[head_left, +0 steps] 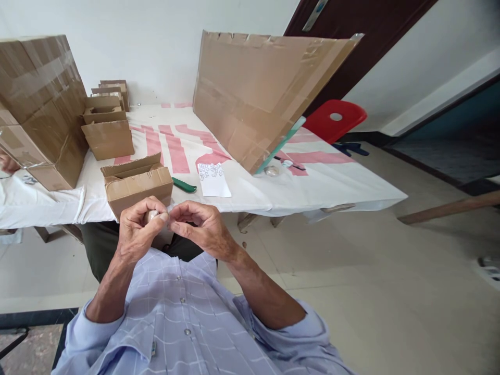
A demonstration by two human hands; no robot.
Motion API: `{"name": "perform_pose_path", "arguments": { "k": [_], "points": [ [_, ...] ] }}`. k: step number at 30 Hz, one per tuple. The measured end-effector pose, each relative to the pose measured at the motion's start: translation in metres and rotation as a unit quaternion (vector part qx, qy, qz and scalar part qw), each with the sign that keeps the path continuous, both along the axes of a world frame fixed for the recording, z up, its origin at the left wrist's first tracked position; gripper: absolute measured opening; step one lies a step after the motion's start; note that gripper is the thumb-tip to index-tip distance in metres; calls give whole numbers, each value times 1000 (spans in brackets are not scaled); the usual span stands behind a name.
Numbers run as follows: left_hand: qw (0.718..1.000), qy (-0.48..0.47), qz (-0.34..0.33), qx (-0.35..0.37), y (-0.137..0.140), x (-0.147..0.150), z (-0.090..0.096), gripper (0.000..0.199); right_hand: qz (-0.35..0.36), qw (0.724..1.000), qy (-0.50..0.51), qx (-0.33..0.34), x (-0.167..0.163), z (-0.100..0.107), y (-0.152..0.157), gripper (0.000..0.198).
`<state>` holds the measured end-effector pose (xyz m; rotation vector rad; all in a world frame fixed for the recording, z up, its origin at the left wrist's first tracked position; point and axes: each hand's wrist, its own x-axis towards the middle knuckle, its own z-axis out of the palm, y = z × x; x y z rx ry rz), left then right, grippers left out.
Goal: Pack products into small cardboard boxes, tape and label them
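Note:
My left hand [137, 229] is closed around a small, pale roundish item [151, 214] that looks wrapped in clear plastic; its kind is hard to make out. Fingertip to fingertip with it, my right hand [203, 228] pinches what seems to be a see-through end of that wrapping. Both hands are in front of my chest at the table's near edge. Just beyond them stands a small cardboard box [138, 185] with its flaps up. A green-handled cutter [184, 185] lies right of the box, beside a white paper [214, 180] with dark marks.
Several small open boxes [108, 139] line up at the back left, beside a big taped carton [47, 112]. A large cardboard sheet [255, 88] stands on the table [344, 190]. Near its base is a roll of tape [272, 170]. Another person's hand [8, 162] shows far left.

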<state>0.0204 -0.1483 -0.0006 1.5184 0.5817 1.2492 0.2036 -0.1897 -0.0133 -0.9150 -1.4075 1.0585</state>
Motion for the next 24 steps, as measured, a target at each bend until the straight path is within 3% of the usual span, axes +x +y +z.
{"name": "perform_pose_path", "arguments": {
  "k": [4,8,15,24],
  "points": [
    [1000,15,18,1,-2,0,3,18,-22,999,-21,32,-2,-1,-1,47],
    [1000,17,22,0,-3,-2,4,19,-39,997,-42,53,-6,1,-3,29],
    [997,-26,-13,-77,-1,-5,-3,19,-3,999,-6,32,-4,2,-5,24],
    [987,-95,-41,-122,-5,-5,17,24,-17,999,-38,8,6,-5,-6,24]
  ]
}}
